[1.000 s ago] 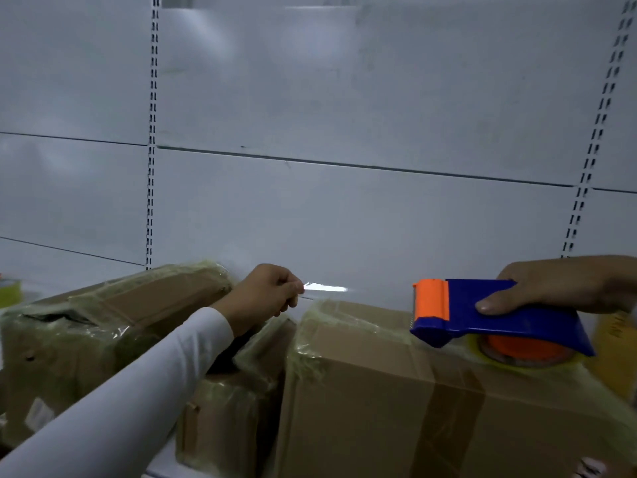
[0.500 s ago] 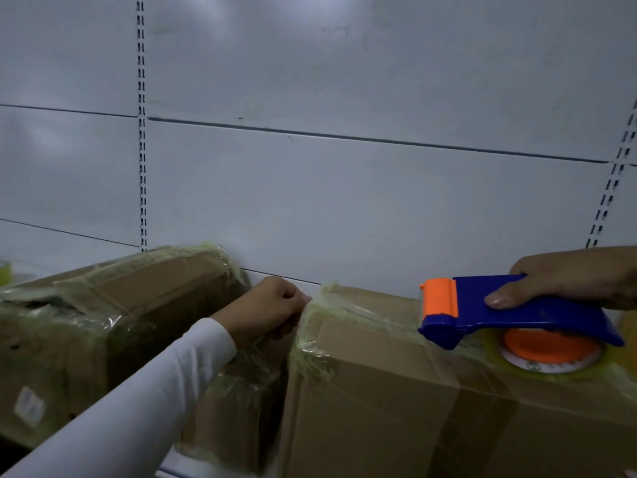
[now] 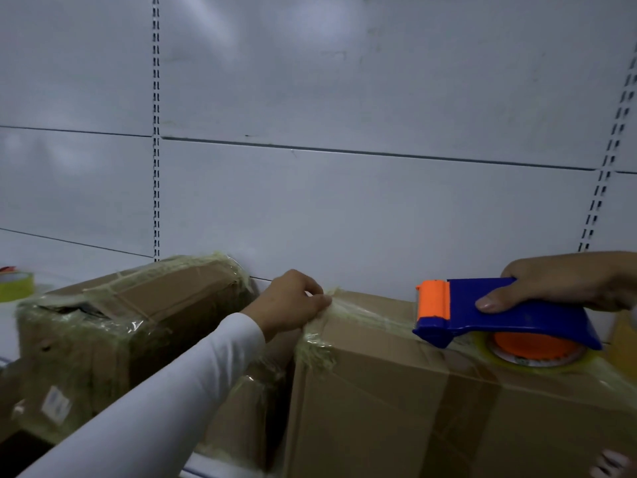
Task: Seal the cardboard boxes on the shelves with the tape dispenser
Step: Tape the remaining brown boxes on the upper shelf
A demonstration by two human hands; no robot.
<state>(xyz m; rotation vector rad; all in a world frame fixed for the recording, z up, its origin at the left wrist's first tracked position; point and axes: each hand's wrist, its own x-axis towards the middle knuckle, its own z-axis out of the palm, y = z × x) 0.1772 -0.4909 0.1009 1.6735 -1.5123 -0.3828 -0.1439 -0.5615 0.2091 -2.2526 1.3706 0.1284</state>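
My left hand [image 3: 287,300], which a second ago pinches the free end of the tape in the air between the two boxes, now sits down at the top left corner of the right-hand box [image 3: 431,391], fingers pressing the tape [image 3: 365,313] onto the cardboard edge there. The bright loose strip that hung in mid-air a second ago now lies flat across the top of the box, running from my fingers to the tape dispenser [image 3: 499,312]. My head has turned a little left: a yellow-green tape roll [image 3: 15,284] shows again at the left edge, out of sight half a second ago.
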